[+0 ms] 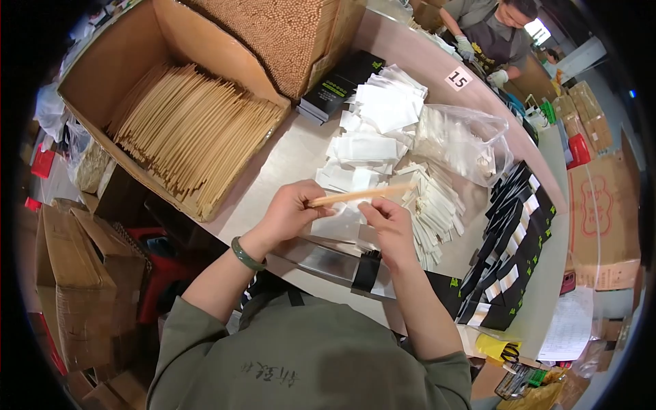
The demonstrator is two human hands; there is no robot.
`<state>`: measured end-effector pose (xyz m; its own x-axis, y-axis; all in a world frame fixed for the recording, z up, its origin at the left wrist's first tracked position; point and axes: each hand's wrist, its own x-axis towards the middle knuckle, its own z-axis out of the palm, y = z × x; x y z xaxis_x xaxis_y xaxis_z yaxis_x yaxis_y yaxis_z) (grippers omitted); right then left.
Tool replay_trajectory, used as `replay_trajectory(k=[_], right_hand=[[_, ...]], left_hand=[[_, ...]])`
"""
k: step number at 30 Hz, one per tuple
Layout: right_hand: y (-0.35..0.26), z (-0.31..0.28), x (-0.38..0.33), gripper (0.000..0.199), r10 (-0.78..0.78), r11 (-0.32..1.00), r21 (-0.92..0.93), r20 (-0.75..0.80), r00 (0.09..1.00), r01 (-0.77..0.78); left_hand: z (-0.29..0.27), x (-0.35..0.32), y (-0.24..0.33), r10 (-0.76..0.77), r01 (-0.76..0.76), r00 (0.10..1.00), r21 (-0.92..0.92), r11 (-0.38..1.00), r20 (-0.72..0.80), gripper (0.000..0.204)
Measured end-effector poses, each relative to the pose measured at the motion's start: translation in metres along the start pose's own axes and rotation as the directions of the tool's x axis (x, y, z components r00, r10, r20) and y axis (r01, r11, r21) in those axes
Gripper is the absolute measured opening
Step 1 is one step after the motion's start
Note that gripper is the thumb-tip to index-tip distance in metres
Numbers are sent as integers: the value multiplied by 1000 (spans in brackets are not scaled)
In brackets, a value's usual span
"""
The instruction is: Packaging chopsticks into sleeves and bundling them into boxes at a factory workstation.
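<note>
Slim wooden chopsticks (348, 196) lie slantwise over the table, their left end pinched in my left hand (294, 210). My right hand (389, 224) is closed just below the chopsticks, thumb and forefinger together; whitish material shows by the fingertips, but what they grip is unclear. Beneath and beyond both hands spread white paper packets (365, 148) in loose stacks. Beside my right hand is a heap of narrow white strips (430, 212). A black sleeve (367, 271) lies under my right wrist at the table's near edge.
An open cardboard box (92, 113) of loose wooden sticks stands at left, with another full box (321, 48) behind. Black printed cards (338, 85), a clear plastic bag (465, 140) and rows of filled black sleeves (506, 256) also occupy the table. A gloved co-worker (495, 41) works beyond the partition.
</note>
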<state>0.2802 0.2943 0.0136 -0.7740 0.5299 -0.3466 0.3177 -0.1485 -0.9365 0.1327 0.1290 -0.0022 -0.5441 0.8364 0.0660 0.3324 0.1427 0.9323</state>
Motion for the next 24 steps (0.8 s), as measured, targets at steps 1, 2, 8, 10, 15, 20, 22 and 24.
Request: replay_trajectory(k=[1,2,8,10,15,20,22,24], right_hand=[[0,-5,-2,17,-11,1000,12,-29,1000,11],[1,-9,-4,14,-20,999,24,-57,998,22],[-17,-1,-22,8,-357,879,396,170,918,268],[-41,4,-30,9,-336,938,222,400,853,266],[0,1,-24,8,-40,586,-583,673,738,563],[-2,6,-38,10,-385,267,-542,698,604,797],[2,5,-46,12,-324,598,-579,458,828,554],[16,16,-44,13,-294,568,-670,377,878,478]], left_hand=[[-4,0,-9,41,-46,997,-88,995,-62,12],[-7,1,-15,76,-98,989,-172,980,-126,12],[-16,14,-2,55,-27,931,83,996,-360,12],[-7,10,-8,28,-7,965,81,997,-259,21],[-17,-15,-7,-392,305,855,-284,909,-339,26],[-45,-74,-48,-204,174,900,-113,978,-385,23],[-42,-87,-47,-130,144,914,8,990,-385,21],[-35,-91,-41,-50,103,929,126,987,-367,20]])
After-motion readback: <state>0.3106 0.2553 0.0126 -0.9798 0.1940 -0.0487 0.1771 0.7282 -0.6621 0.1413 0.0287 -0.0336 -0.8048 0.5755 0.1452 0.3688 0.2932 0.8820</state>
